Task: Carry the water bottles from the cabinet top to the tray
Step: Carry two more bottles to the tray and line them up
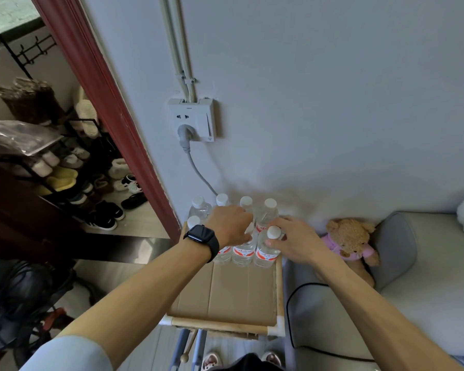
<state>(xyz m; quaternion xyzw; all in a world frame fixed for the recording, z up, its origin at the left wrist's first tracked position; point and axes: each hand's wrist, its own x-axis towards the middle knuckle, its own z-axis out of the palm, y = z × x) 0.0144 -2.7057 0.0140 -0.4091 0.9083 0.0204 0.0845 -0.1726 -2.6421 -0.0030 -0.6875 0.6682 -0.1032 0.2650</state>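
- A person looks down at a small bamboo-framed tray (278, 286) lined with flat cardboard (225, 293), standing against a pale wall
- A cluster of clear water bottles (243, 251) with white caps and red labels stands upright at the far end of the tray, in two rows by the wall
- The left hand (232, 227), with a black smartwatch (202, 236) on its wrist, reaches over the middle of the cluster; its fingers curl down among the bottles, but whether they grip one cannot be told
- The right hand (296, 243) is closed around the neck of the front right bottle (267, 249), thumb just under the white cap
- A brown teddy bear (350, 241) in a pink top sits to the right on a grey sofa (413, 290)
- A wall socket (192, 120) with a grey plug is above the bottles
- A shoe rack (65, 167) shows through the doorway on the left
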